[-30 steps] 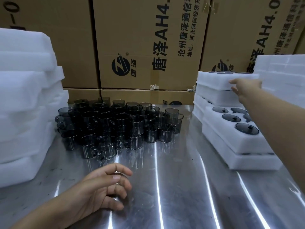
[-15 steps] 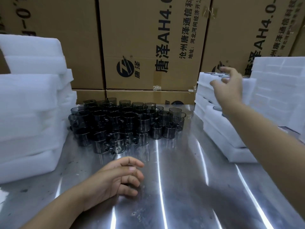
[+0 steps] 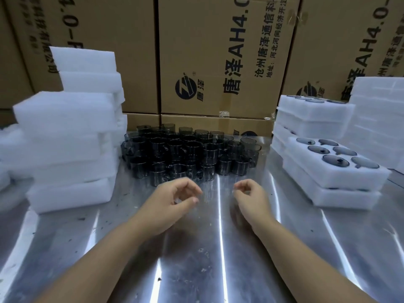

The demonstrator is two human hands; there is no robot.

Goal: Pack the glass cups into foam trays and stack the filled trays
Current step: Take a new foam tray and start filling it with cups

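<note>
Steel table (image 3: 196,259) carries everything; left hand (image 3: 177,200) and right hand (image 3: 249,195) hover just in front of the packed glass cups (image 3: 185,154), fingers loosely curled, holding nothing; judged step: fetch an empty tray from the foam stack (image 3: 72,136) at left; lift the top piece level with both hands, as that stack sits uneven; set it on the bare steel nearest the body; the filled tray (image 3: 341,178) bounds that room at right.

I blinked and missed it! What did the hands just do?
The right hand let go of the top filled tray on the far right stack and came back toward the person, now empty beside the left hand over the table. The left hand barely moved and holds nothing. The glass cups and foam stacks stayed put.
</note>
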